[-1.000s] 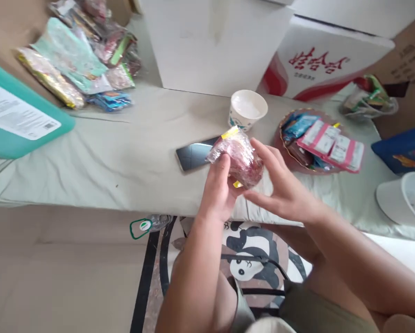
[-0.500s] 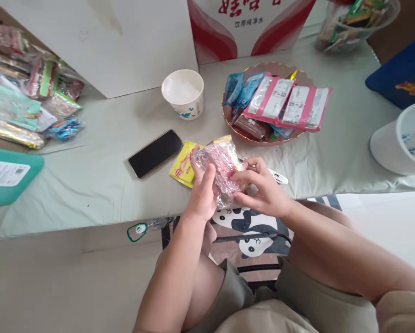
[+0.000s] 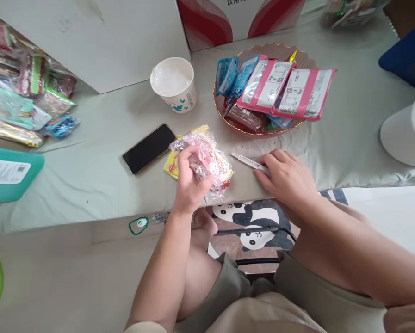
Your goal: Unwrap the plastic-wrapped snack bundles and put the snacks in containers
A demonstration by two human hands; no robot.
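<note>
Since half a second ago, the right hand (image 3: pixel 290 180) has left the wrapped packet (image 3: pixel 210 162) and come down on the slim pale knife (image 3: pixel 246 160), while the left hand (image 3: pixel 188 192) keeps the packet alone. That packet, bundled in crumpled clear plastic with pink and yellow showing through, has also shifted a little to the left.

Left thumb and fingers are clamped on the packet, which sits right at the fingertips; whether it touches the table (image 3: pixel 103 185) beneath, I cannot tell. Right thumb and fingers are together on the near end of the knife, whose other end points away from the grip, toward the packet but apart from it. The knife lies on the cloth.

A flat yellow packet (image 3: pixel 171 165) peeks out just to the left of the left hand's grip, partly covered by the plastic. Past it, further left, lies a dark phone (image 3: pixel 149 149). Straight beyond the left hand stands a paper cup (image 3: pixel 174 85) with something clear and crinkled inside. Ahead of the right hand is a wavy-rimmed pink bowl (image 3: pixel 304 60), heaped with blue, brown and pink-and-white packs. Well to the right of that hand stands a white tub (image 3: pixel 401 134).
</note>
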